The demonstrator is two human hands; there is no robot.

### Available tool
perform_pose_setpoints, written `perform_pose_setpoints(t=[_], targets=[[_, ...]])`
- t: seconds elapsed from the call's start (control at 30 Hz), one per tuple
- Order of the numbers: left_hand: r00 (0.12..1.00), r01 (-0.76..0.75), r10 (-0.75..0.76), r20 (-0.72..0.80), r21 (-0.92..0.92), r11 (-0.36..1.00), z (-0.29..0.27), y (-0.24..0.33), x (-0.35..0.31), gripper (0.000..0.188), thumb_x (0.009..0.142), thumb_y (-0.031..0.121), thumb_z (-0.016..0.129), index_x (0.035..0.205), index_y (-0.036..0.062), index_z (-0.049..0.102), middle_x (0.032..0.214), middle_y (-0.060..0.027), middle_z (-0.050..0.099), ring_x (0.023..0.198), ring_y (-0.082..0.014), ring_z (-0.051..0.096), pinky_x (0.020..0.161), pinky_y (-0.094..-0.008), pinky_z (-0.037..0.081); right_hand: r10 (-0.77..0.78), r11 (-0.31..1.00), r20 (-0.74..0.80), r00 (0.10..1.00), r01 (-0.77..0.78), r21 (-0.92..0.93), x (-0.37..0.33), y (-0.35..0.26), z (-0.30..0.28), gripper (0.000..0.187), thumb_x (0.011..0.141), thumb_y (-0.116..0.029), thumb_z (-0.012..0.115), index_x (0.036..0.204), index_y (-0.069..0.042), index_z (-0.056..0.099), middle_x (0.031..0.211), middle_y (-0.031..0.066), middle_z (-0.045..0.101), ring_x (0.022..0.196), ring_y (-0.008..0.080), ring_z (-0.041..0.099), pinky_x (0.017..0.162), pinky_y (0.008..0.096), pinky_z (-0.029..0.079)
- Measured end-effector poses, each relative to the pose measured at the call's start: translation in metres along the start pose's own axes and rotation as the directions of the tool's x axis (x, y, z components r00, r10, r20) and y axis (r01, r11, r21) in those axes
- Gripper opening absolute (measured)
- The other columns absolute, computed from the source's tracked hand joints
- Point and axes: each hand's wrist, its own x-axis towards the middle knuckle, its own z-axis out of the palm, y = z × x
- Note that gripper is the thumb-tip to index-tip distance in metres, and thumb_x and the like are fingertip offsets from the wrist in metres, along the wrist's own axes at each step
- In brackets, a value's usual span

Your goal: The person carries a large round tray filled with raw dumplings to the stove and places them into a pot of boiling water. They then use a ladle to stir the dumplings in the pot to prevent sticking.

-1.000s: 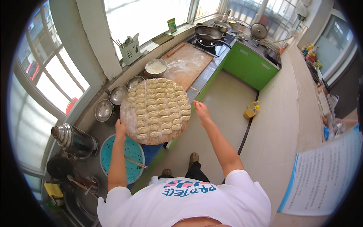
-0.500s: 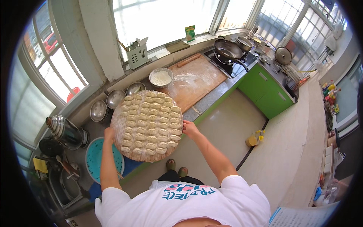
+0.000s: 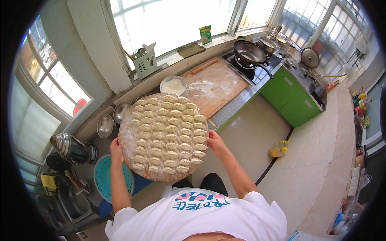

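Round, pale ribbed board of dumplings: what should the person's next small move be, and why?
Probably level the round, pale ribbed board before shifting it: the left hand and right hand hold opposite edges, and pale, crescent-shaped dumplings lie close to its rim, so a tilt might slide some off.

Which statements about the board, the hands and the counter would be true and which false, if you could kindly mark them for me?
1. The left fingers and right fingers hold opposite sides of the round board. True.
2. The dumplings are piled in one heap. False: they lie spread out in several rows.
3. The dark frying pan is on the stove. True.
4. The teal basin is to the right of the round board. False: it is to the lower left.
5. The bowl of white powder is by the left end of the rectangular wooden board. True.
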Motion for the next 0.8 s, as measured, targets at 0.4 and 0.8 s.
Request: perform_pose_setpoints(t=[0.4, 0.8], targets=[[0.921, 0.13, -0.078, 0.381, -0.112, 0.985, 0.255, 0.006, -0.005, 0.032, 0.091, -0.002, 0.046, 0.122, -0.0019, 0.051, 0.116, -0.0111, 0.059, 0.104, -0.0216, 0.058, 0.095, -0.0374, 0.046, -0.33, 0.9, -0.176, 0.927, 0.365, 0.239, -0.058, -0.124, -0.179, 0.028, 0.094, -0.01, 0.051, 0.12, -0.006, 0.041, 0.114, 0.0099, 0.059, 0.102, 0.0183, 0.061, 0.088, 0.0367, 0.053], [0.641, 0.455, 0.19, 0.744, -0.567, 0.687, 0.596, -0.009, -0.151, 0.098, 0.079, 0.073, 0.051, 0.145, 0.0051, 0.028, 0.146, -0.0107, 0.038, 0.129, -0.0287, 0.042, 0.107, -0.0459, 0.035, -0.568, 0.734, -0.351, 0.744, 0.651, 0.192, -0.139, -0.321, -0.401, 0.033, 0.089, -0.014, 0.058, 0.116, -0.005, 0.042, 0.112, 0.0093, 0.06, 0.1, 0.0166, 0.062, 0.087, 0.0348, 0.054]])
